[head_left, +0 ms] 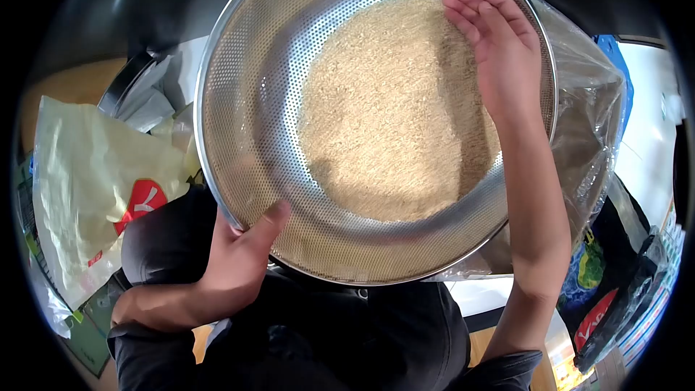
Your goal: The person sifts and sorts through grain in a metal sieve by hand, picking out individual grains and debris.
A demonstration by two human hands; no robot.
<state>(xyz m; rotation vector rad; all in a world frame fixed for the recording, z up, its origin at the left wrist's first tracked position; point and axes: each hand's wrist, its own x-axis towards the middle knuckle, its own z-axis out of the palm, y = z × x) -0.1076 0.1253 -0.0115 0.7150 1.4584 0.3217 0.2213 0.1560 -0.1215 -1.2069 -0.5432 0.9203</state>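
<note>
A wide perforated metal colander is tilted toward me above my lap, with a broad layer of tan, rice-like grain in it. My left hand is closed on the near left rim, its thumb over the inner wall and its fingers hidden under the outside. Over the far right part of the grain is my right hand, palm turned partly up. Its fingers are loosely curved and nothing shows in them. Whether the fingertips touch the grain I cannot tell. My right forearm crosses the colander's right rim.
A clear plastic bag lies behind the colander's right side. On the left stands a cream bag with a red logo. A dark printed bag sits at the lower right. My dark-clothed legs are below the colander.
</note>
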